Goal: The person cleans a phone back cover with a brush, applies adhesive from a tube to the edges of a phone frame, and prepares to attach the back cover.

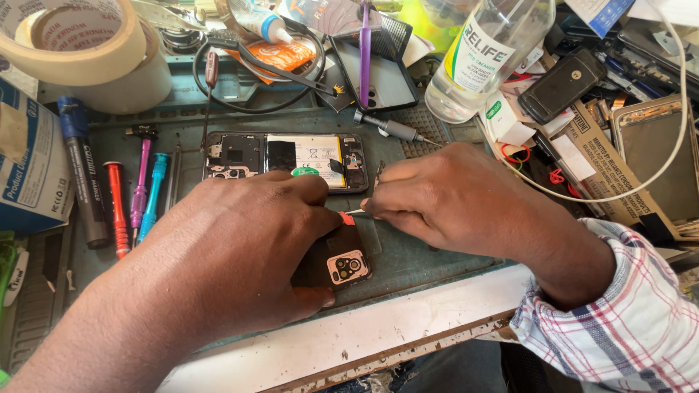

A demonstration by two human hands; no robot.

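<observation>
The dark phone back cover [341, 260], camera cutout facing up, lies on the grey-green work mat [408, 255] near the tabletop's front edge, mostly under your left hand [240, 247], whose fingers curl down on it and hold it flat. Your right hand [451, 196] pinches slim tweezers [354, 212], their tip touching a small orange tab [347, 217] at the cover's upper edge. Just behind your hands lies the opened phone [285, 160], battery and boards showing. Coloured screwdrivers [135, 200] lie to the left, and a clear liquid bottle [484, 54] stands behind right.
</observation>
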